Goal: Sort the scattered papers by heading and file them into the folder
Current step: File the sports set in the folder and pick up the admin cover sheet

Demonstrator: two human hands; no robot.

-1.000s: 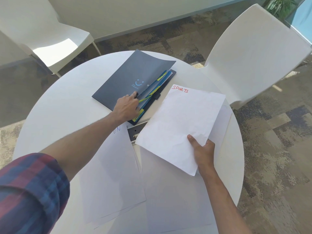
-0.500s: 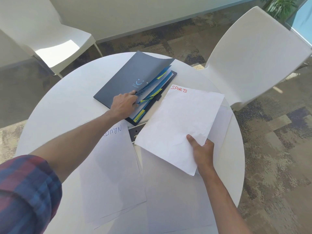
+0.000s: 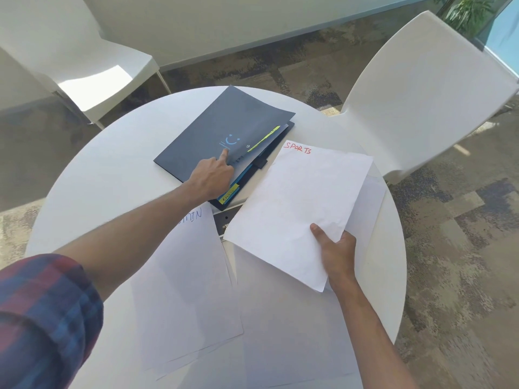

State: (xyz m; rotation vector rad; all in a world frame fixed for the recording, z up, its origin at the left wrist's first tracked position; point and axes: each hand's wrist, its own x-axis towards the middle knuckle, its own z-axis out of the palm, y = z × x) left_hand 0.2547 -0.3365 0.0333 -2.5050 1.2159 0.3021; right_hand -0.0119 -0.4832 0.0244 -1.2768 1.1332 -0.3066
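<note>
Two hands | left hand [image 3: 211,175] forefinger extended onto folder [image 3: 202,141] | right hand [image 3: 335,251] pinches SPORTS sheet [image 3: 300,203]

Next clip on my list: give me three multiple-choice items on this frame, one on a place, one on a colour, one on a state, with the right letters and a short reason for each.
1. Where does the folder lie on the table?
A. far side, ahead of the left hand
B. near edge, under the right arm
C. on a chair

2. What colour is the heading on the sheet held up by the right hand?
A. blue
B. green
C. red

3. What is the left hand doing?
A. hanging idle off the table
B. resting on the folder, forefinger stretched out over its cover
C. gripping a pen

Answers:
1 A, the folder sits beyond the loose papers.
2 C, SPORTS is written in red.
3 B, the fingertip lies on the dark cover.
</note>
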